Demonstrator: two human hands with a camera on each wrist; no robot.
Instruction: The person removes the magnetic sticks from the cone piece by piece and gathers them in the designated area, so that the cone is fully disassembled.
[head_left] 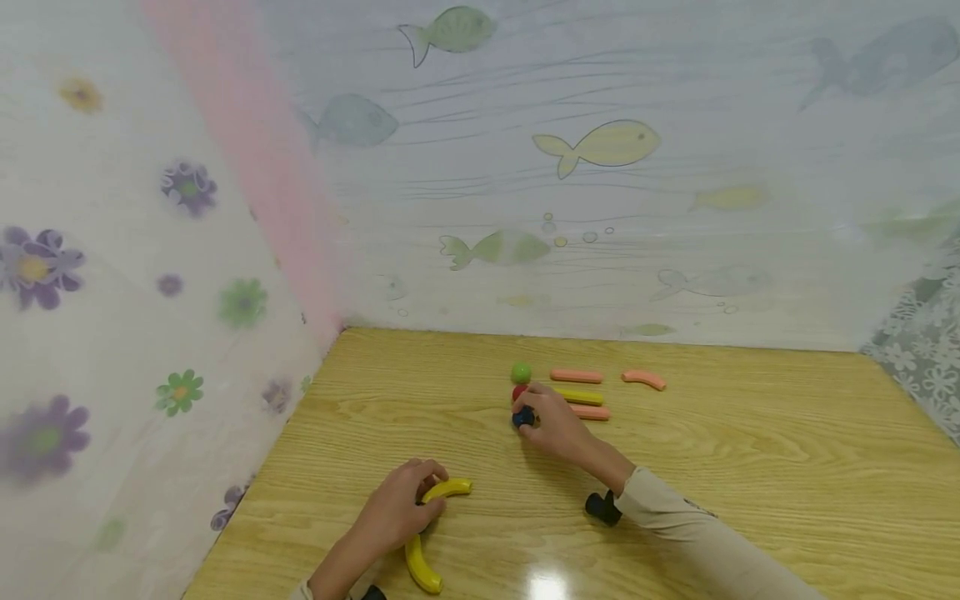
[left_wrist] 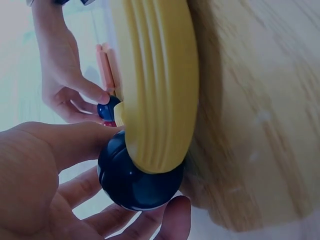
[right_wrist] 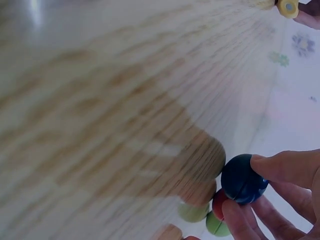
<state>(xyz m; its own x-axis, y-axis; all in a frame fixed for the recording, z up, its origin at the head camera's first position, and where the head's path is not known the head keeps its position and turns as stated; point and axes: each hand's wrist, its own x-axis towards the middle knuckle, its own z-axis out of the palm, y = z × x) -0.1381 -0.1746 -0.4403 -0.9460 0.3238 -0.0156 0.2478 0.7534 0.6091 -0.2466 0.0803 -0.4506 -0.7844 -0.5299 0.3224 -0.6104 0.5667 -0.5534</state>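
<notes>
My left hand (head_left: pixel 396 507) grips a dark blue ball (left_wrist: pixel 140 186) at the near left of the table. Two curved yellow rods (head_left: pixel 423 568) meet at that ball; the joint is partly covered by my fingers in the head view. Further off, my right hand (head_left: pixel 558 425) pinches another dark blue ball (right_wrist: pixel 243 177) between thumb and fingers. Right beside this ball is a red ball (head_left: pixel 519 392), with a green ball (head_left: pixel 521 372) behind it in line. A straight yellow rod (head_left: pixel 581 397) lies just past the right hand.
Two straight pink rods (head_left: pixel 576 376) and a curved pink rod (head_left: pixel 643 380) lie toward the back. Under my right forearm sits a black piece (head_left: pixel 602 508); another dark piece (head_left: pixel 372 593) shows by the left wrist. Patterned curtains (head_left: pixel 480 283) border the wooden table (head_left: pixel 750 450).
</notes>
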